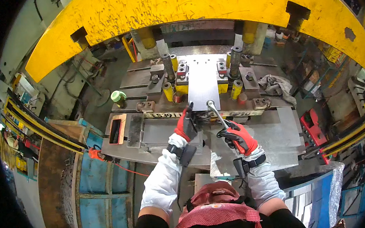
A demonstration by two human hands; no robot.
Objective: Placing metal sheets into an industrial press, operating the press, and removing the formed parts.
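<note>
A bright flat metal sheet (202,81) lies lengthwise in the die set, its near end toward me. My left hand (186,124), in a red and black glove, has a finger stretched out at the sheet's near left corner; its other fingers are hard to make out. In my right hand (240,138), gloved alike, is a pick-up tool with a metal rod (220,117), red at the grip. The tool's round end rests on the sheet near its right front corner. My right fingers are closed around the handle.
A yellow press beam (183,6) spans the far side. Guide posts (235,63) and yellow blocks flank the sheet. Stacked metal sheets (162,132) lie left of my hands, a larger plate (273,139) right. A green-lidded bottle (118,98) and grey rag (276,86) sit farther out.
</note>
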